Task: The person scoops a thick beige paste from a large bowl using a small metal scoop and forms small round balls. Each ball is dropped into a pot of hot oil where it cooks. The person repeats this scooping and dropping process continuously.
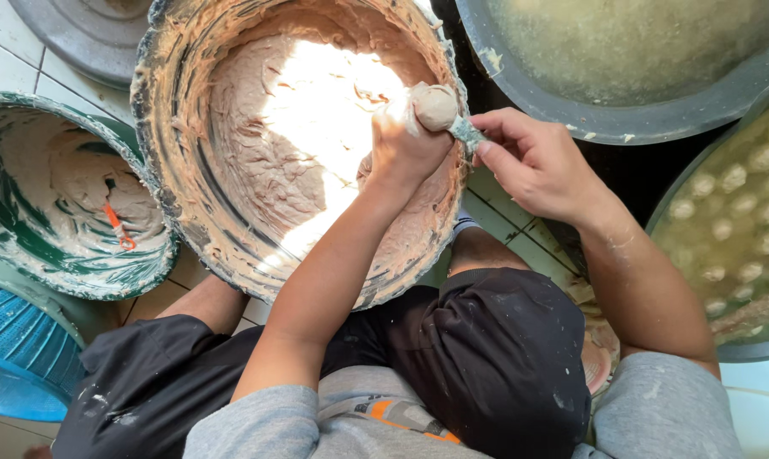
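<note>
lap: person seated, dark shorts + grey shirt, knees either side of the big tub

left hand [406, 144]: fist clamped round a ball of paste [435, 106], squeezing it up out the top betw thumb and forefinger; held over the tub's near-right rim

right hand [533, 161]: fingers pinched together on a small spoon [467, 132], its tip touching the ball's right underside, just beside the left thumb

doing it well (my read): keep the squeeze even so the ball comes up round, slide spoon under the neck in one clean scoop, hold both hands over the tub so drips fall back in

big tub [159, 170]: under and left of the grip, tilted toward the lap, smeared walls, part full of pale pinkish-beige paste [265, 153], sunlit patch in the middle

green tub [2, 242]: well left of the grip, paste-coated inside, small orange tool [117, 228] lying in it

blue basket [19, 348]: lower left, contents can't tell

right pan [737, 212]: right of the spoon hand, rows of pale balls sitting in cloudy liquid

far pan [622, 51]: beyond the grip, dark rim, murky greenish liquid, no balls visible

grey lid [79, 34]: far left, beyond the tubs
</note>
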